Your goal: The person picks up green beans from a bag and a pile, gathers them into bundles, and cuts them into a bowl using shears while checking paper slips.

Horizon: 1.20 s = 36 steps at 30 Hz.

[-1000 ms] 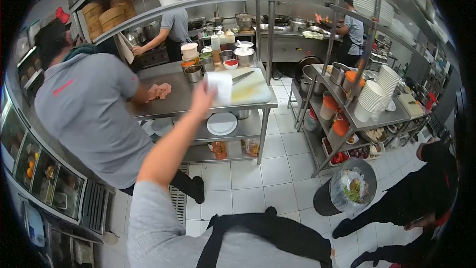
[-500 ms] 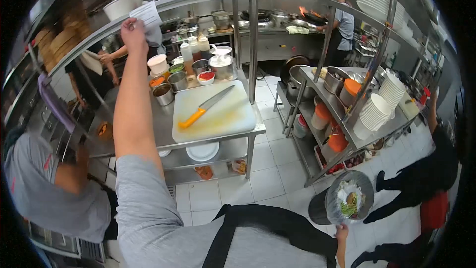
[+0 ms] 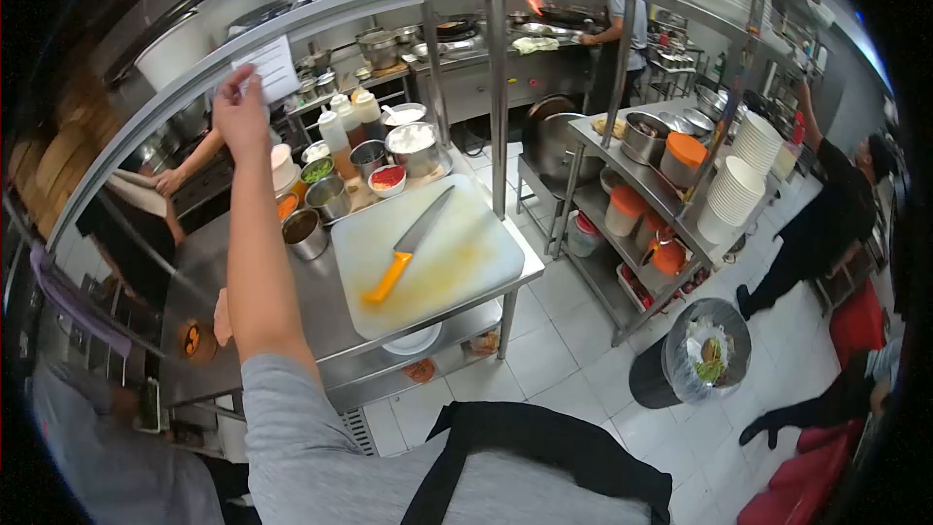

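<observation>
My left hand (image 3: 241,107) is raised to the shelf rail (image 3: 321,8) at the upper left, with some fingers apart and nothing visibly held. Just behind its fingertips a white paper slip (image 3: 267,70) hangs from the rail. Below and to the right of my arm lies a white cutting board (image 3: 457,267) with yellow stains, and an orange-handled knife (image 3: 391,277) rests on it. Beyond the board stand metal pots, a bowl of red food (image 3: 387,178) and squeeze bottles (image 3: 333,128). My right hand is out of view.
A lined bin (image 3: 680,365) with food scraps stands on the tiled floor at the right. Behind it is a steel shelf (image 3: 622,170) with tubs and stacked bowls (image 3: 736,196). Co-workers stand at the left (image 3: 107,437), at the stove (image 3: 617,24) and at the right (image 3: 831,199).
My left hand has moved slightly left and down, and its fingers have loosened. My right hand has left the view beside the bin. The view has shifted, and the left co-worker sits lower.
</observation>
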Available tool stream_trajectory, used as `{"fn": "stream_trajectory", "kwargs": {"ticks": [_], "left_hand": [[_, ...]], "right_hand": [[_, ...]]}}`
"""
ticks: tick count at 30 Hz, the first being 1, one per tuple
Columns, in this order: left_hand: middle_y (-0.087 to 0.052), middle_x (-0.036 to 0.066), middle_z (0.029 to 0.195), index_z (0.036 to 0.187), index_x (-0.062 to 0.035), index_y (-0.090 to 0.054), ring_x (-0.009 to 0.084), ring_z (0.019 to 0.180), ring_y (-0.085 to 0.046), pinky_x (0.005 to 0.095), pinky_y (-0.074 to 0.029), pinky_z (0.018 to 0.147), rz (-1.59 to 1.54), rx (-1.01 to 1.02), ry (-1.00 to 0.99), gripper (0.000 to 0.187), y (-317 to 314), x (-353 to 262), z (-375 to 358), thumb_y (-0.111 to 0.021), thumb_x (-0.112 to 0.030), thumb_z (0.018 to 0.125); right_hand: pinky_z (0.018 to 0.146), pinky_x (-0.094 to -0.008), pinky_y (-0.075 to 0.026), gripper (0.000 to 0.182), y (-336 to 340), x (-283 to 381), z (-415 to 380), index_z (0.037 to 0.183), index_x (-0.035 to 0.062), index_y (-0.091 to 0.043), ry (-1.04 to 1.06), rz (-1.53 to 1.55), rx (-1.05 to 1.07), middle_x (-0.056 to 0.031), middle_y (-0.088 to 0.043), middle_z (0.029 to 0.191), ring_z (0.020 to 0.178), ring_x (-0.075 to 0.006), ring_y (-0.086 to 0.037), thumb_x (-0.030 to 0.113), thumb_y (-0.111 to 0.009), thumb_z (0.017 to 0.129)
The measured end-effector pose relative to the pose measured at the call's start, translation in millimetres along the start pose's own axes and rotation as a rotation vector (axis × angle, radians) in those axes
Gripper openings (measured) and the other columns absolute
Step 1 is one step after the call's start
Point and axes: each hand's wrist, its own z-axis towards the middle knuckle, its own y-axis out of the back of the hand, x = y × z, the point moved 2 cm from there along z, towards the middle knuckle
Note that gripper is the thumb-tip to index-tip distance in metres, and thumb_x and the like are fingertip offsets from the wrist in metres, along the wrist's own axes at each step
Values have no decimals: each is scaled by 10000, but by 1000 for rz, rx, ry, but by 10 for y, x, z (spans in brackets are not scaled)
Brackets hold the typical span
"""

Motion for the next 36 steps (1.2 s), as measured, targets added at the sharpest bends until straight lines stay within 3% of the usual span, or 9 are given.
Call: {"fn": "stream_trajectory", "kwargs": {"ticks": [7, 10, 14, 15, 17, 24, 27, 29, 36], "left_hand": [[-633, 106, 885, 926, -25, -631, 217, 813, -586, 341, -456, 785, 247, -133, -87, 237, 99, 998, 543, -668, -191, 762], [-597, 118, 899, 959, -59, -622, 268, 848, -548, 399, -425, 795, 498, -193, -409, 332, -162, 862, 199, -681, -307, 747], [-550, 136, 918, 1003, -105, -610, 335, 895, -499, 477, -384, 807, 546, -382, -729, 460, -717, 11, -1570, -699, -462, 726], [-189, 264, 1413, 1321, -59, -331, 458, 1277, -202, 605, -204, 990, 487, 106, -266, 635, -835, -177, -2319, -582, -400, 848], [-557, 205, 975, 1052, -68, -578, 347, 843, -521, 434, -415, 766, 482, 261, -531, 363, -1317, 448, -3567, -647, -325, 804], [-197, 268, 1385, 1090, -104, -570, 428, 1268, -231, 454, -232, 1023, -860, 1899, -351, 511, -119, -4394, -7015, -741, -181, 615], [-174, 281, 1383, 1101, -130, -559, 436, 1261, -235, 463, -249, 1019, -1072, 2116, -488, 541, 209, -4894, -7764, -771, -259, 621], [-161, 291, 1379, 1114, -143, -551, 440, 1259, -237, 466, -260, 1015, -1035, 2294, -476, 563, 280, -5028, -8182, -782, -291, 622], [-231, 306, 1339, 1157, -16, -520, 448, 1236, -265, 466, -287, 1016, -856, 2375, -790, 687, -143, -6186, -9125, -762, -388, 632]], "right_hand": [[430, -307, -419, 184, -150, -922, -965, 631, 75, -550, -91, 240, -136, -43, -569, 599, 473, -147, -517, 176, -610, 773], [874, -400, -436, 444, -330, -1202, -1166, 1033, 77, -621, -165, 6, -186, -179, -595, 1043, 1004, -349, -538, 382, -662, 714], [831, -399, -460, 401, -362, -1391, -1952, 925, 99, -655, -262, 183, -486, -189, -617, 969, 942, -334, -570, 373, -706, 637], [825, -405, -463, 399, -378, -1553, -2133, 921, 100, -656, -345, 257, -511, -191, -619, 955, 935, -330, -572, 372, -709, 634], [832, -408, -462, 386, -442, -1901, -2582, 924, 99, -654, -473, 330, -503, -195, -619, 948, 944, -316, -572, 351, -714, 638], [579, -359, -542, 332, -1206, -3592, -4054, 943, 65, -635, -921, 587, -397, -146, -630, 857, 685, -256, -628, 269, -700, 689], [487, -359, -538, 307, -2488, -4991, -4269, 967, 57, -618, -531, -103, -314, -112, -625, 828, 613, -248, -619, 247, -674, 732], [570, -392, -546, 310, -2000, -4452, -4803, 1020, 81, -607, -1110, 900, -314, -102, -618, 842, 673, -242, -623, 221, -664, 750], [562, -323, -497, 286, -2363, -4149, -5003, 1008, 57, -589, -1212, 1450, -564, -84, -593, 785, 653, -192, -585, 206, -647, 770]]}}
